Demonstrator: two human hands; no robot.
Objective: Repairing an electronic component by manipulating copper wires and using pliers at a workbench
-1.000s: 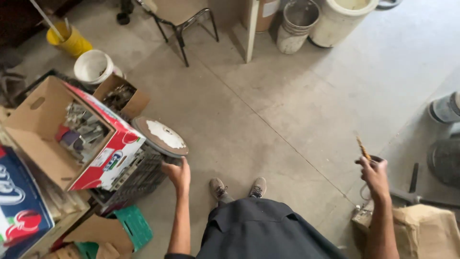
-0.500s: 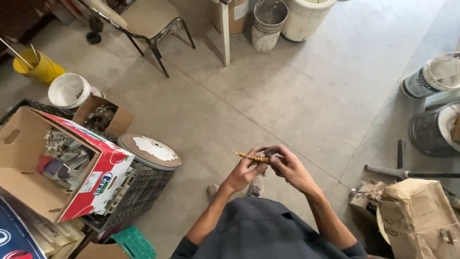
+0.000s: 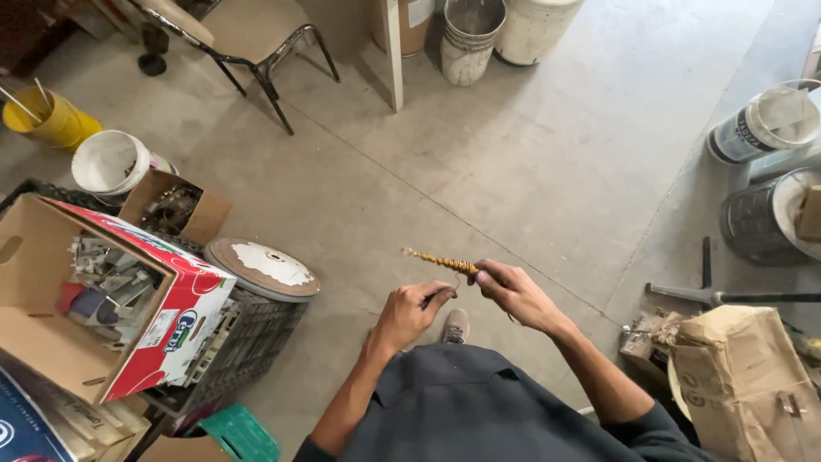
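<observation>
1. Two hands meet above the concrete floor point(image 3: 530, 171): the right hand point(image 3: 513, 295) pinches a thin golden twisted rod point(image 3: 440, 260) at its near end
2. The left hand point(image 3: 409, 312) is curled just beside it, fingertips near the rod
3. A black crate point(image 3: 248, 338) stands to the left

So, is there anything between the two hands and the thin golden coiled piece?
Nothing visible. The right hand already pinches the golden coiled piece at its near end, and the left hand sits just below it, fingers close to the same end.
</observation>
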